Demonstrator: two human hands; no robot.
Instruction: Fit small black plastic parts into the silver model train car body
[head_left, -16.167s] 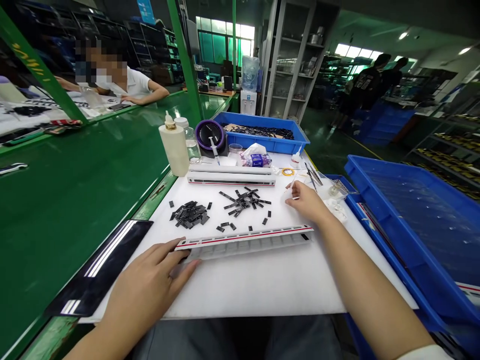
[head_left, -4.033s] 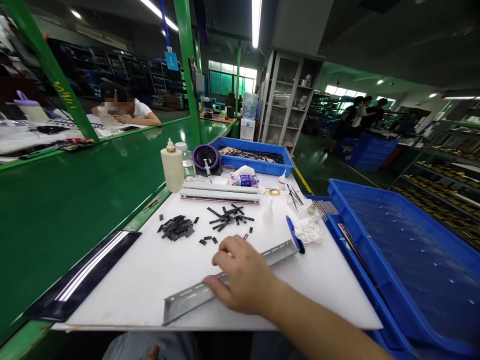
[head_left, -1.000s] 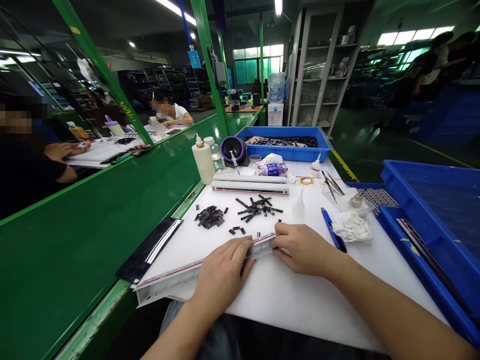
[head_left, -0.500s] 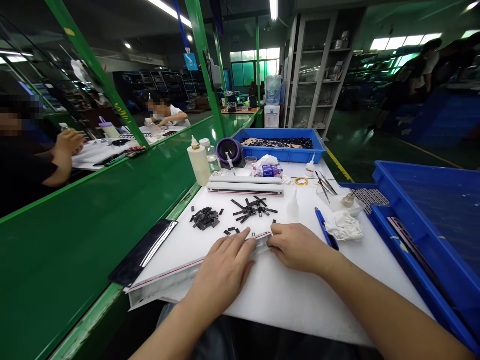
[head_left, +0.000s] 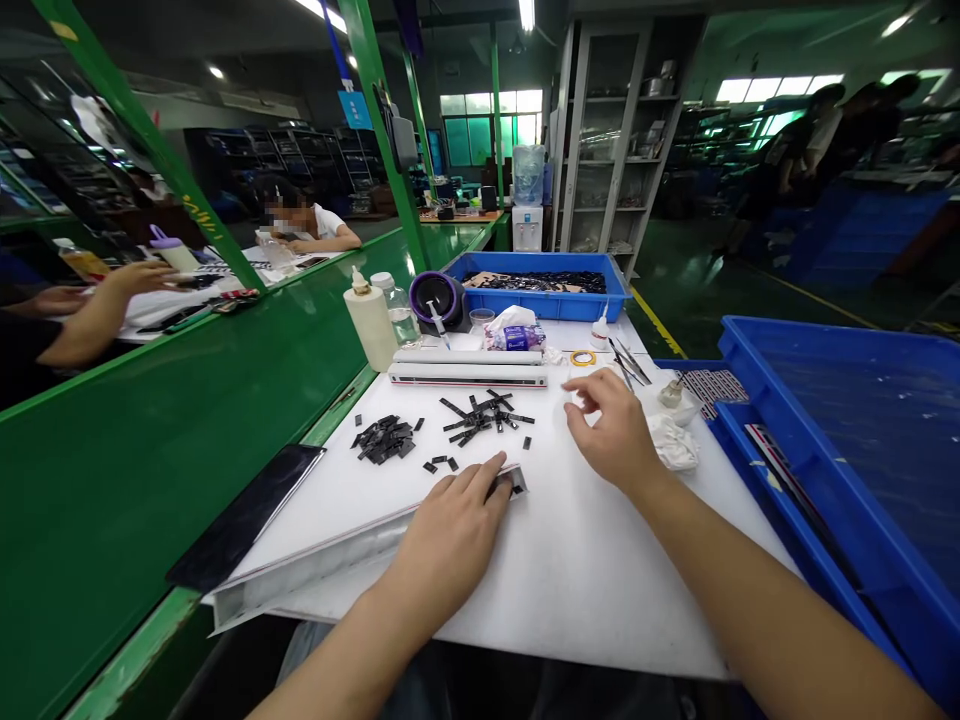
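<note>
My left hand (head_left: 455, 520) lies over the right part of a long pale channel strip (head_left: 315, 570) with a red line along its edge, its fingers wrapped over the strip and holding it down on the white tabletop. The strip slants toward me at the left, its open end overhanging the table edge. My right hand (head_left: 615, 430) is raised off the strip, thumb and forefinger apart, beside a translucent dropper bottle (head_left: 567, 388) that its fingertips partly cover. Beyond my left hand are a pile of small black plates (head_left: 384, 440) and a spread of longer black pieces (head_left: 487, 415).
Two more strips (head_left: 469, 374) lie farther back, before a blue tray (head_left: 536, 300) of dark parts. A cream bottle (head_left: 370, 325) stands back left. Tweezers (head_left: 630, 362), a crumpled cloth (head_left: 673, 442) and large blue bins (head_left: 847, 430) are at right. Other people sit across the green partition (head_left: 172, 440).
My right hand has left the strip's end and moved up and right toward the dropper bottle, its fingers parting. My left hand stays on the strip. The view has shifted slightly.
</note>
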